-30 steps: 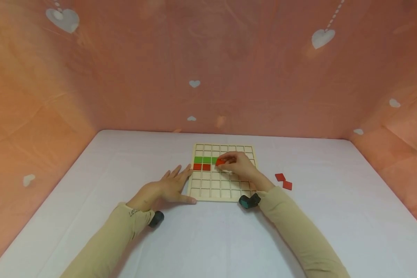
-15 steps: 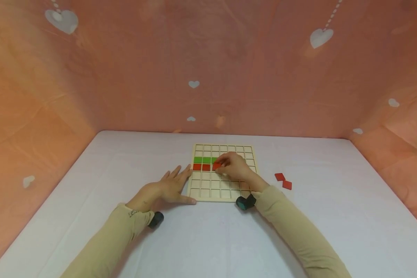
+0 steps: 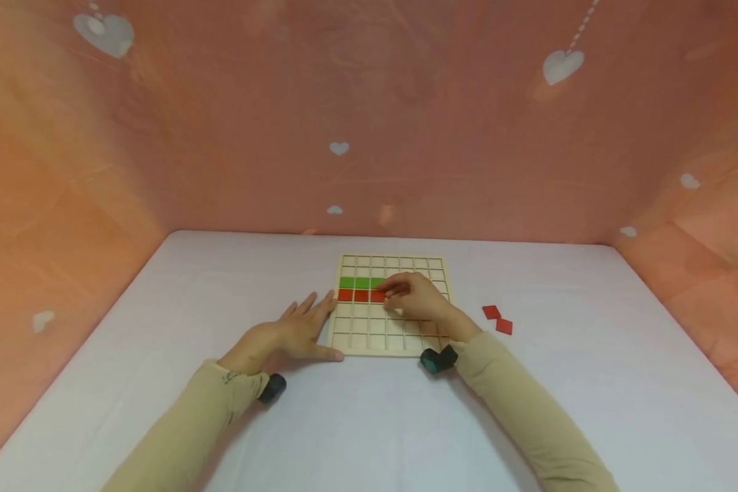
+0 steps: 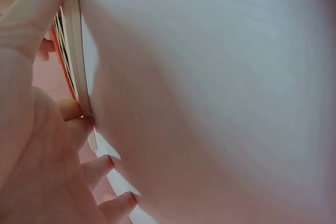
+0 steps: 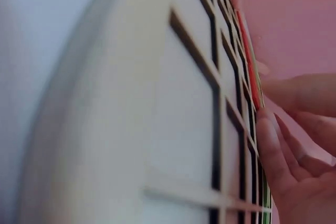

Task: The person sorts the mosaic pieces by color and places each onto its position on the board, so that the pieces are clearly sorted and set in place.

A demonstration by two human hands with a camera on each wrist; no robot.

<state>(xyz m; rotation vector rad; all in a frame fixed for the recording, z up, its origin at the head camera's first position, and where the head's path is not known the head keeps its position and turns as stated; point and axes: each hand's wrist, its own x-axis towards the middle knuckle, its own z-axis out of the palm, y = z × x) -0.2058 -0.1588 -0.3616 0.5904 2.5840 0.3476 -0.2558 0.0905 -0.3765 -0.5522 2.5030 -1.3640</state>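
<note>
A wooden grid board [image 3: 359,342] lies flat on the table. In one of its rows sit green tiles [image 3: 362,282], and in the row just nearer sit three red tiles [image 3: 361,295], side by side from the left edge. My left hand [image 3: 298,336] has its fingers spread along the board's left edge, the thumb at the near left corner; the left wrist view shows fingertips against the wooden side [image 4: 79,56]. Over the board, my right hand [image 3: 421,298] has its fingertips and thumb right at the rightmost red tile [image 3: 377,296]. That tile lies flat in its square, partly covered by the fingers.
Two loose red tiles, one farther [image 3: 491,312] and one nearer [image 3: 504,326], lie corner to corner on the white tablecloth [image 3: 369,424] right of the board. A pink cloth wall [image 3: 369,102] with hearts rises behind the table and at both sides.
My right hand has brought a red tile left and down into the third square of its row, and the fingers have loosened from it. The left hand keeps its place at the board.
</note>
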